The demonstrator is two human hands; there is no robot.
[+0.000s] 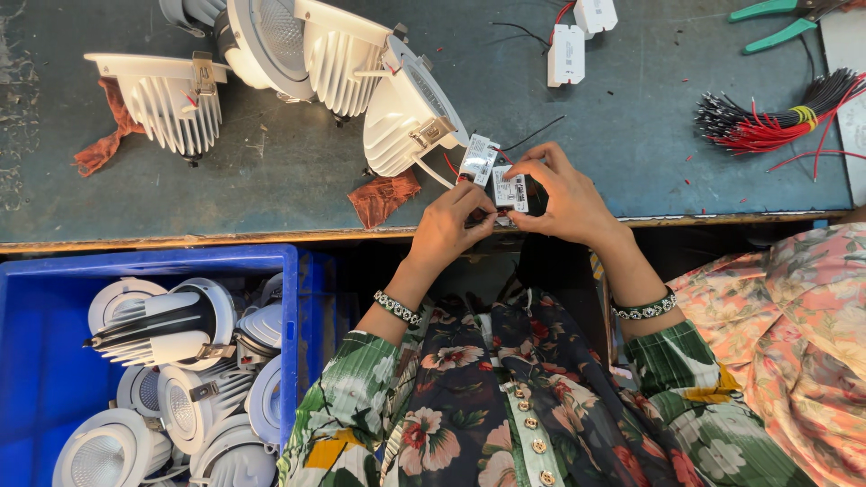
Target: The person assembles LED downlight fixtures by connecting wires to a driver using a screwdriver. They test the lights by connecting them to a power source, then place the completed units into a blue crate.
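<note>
Head view, looking down: both hands meet right at the near edge of the tabletop (pixel 271 171). Left hand (pixel 448 230) pinches a small white driver box (pixel 511 189) w/ thumb and fingers closed on its lower side; right hand (pixel 568 200) grips the same box from the other side, fingers curled over its top. Box sits just above the tabletop's wooden lip, partly overhanging it. A second white box (pixel 477 160) lies just beside, to the upper left, touching or nearly touching a white downlight housing (pixel 406 108) w/ thin wires running off.

Room to move: a red rag (pixel 383 197) lies close to the left hand, near the edge. More finned housings (pixel 171 95) are well apart at the far left. Open bare surface stretches to the right of the hands, up to a bundle of red and black wires (pixel 776 115) near the right edge. Two more white boxes (pixel 568 54) sit further back, green-handled pliers (pixel 780 22) at the far corner. Below the edge, a blue bin (pixel 289 298) holds more downlights, close to the left forearm.
</note>
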